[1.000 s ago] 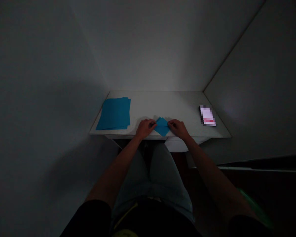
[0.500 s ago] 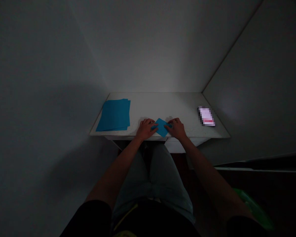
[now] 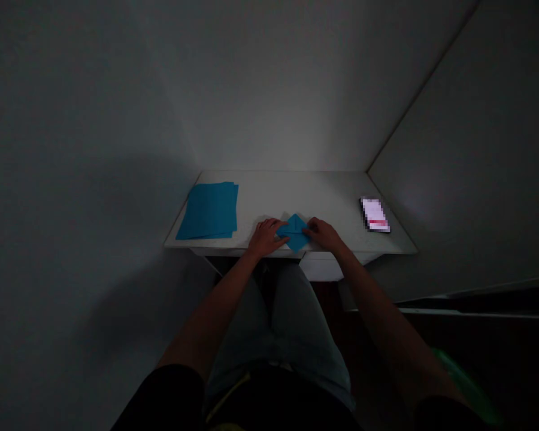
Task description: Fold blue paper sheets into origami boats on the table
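A white tabletop [image 3: 323, 194] holds stacked blue paper [image 3: 209, 211], a folded blue piece [image 3: 295, 233], a phone [image 3: 375, 214] (screen blurred).

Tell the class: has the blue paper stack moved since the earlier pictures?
No: against the table, the stack stays put at its left end.

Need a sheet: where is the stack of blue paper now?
In the head view, the stack of blue paper lies at the left end of the table, left of the left hand.
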A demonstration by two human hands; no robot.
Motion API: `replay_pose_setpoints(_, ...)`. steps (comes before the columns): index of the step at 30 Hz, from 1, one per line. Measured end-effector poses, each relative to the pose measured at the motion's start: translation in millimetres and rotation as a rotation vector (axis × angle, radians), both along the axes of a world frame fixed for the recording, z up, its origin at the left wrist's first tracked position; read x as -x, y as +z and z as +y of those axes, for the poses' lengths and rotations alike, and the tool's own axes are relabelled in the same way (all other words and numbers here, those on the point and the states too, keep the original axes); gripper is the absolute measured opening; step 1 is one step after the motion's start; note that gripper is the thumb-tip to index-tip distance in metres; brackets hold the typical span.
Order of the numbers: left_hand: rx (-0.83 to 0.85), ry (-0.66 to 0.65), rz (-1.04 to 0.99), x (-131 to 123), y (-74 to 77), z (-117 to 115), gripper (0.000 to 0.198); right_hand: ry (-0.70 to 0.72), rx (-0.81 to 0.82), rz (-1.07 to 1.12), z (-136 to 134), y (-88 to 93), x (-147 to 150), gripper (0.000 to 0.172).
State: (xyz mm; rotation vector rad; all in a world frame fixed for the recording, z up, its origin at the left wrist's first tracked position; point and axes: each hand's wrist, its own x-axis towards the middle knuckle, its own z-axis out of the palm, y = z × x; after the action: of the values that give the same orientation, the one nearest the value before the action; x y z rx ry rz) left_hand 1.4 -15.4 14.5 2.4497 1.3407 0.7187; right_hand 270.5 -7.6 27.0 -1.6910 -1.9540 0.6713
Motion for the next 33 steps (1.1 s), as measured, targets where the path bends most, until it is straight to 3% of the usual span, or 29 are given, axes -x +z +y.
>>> replay_pose_setpoints(4,0.009,-0.032,-0.085,0.0,3.2,-0.9,0.045,0.021,0.003,0.260,-2.0,5.2,-4.0,0.023)
replay_pose_setpoints(11,0.050,-0.024,-0.264,1.3,3.3,-1.6,0.046,0.042,-0.019,0.650,-1.0,-3.9,10.6,0.049)
replay_pose_setpoints(18,0.054,0.003,-0.538,3.8,-6.8,9.1,0.053,-0.018,-0.056,0.633,4.0,-13.1,22.3,0.049)
replay_pose_setpoints(25,0.146,0.057,-0.680,9.8,-22.1,21.2,0.045,0.123,0.102,0.639,-0.4,-13.1,19.4,0.071)
replay_pose_setpoints(30,0.187,0.077,-0.728,9.0,-22.8,21.8,0.037,0.085,0.044,0.622,-2.3,-11.5,18.2,0.054)
replay_pose_setpoints(33,0.193,0.096,-0.736,7.2,-20.1,21.0,0.033,0.038,-0.010,0.620,-2.4,-12.1,20.7,0.053)
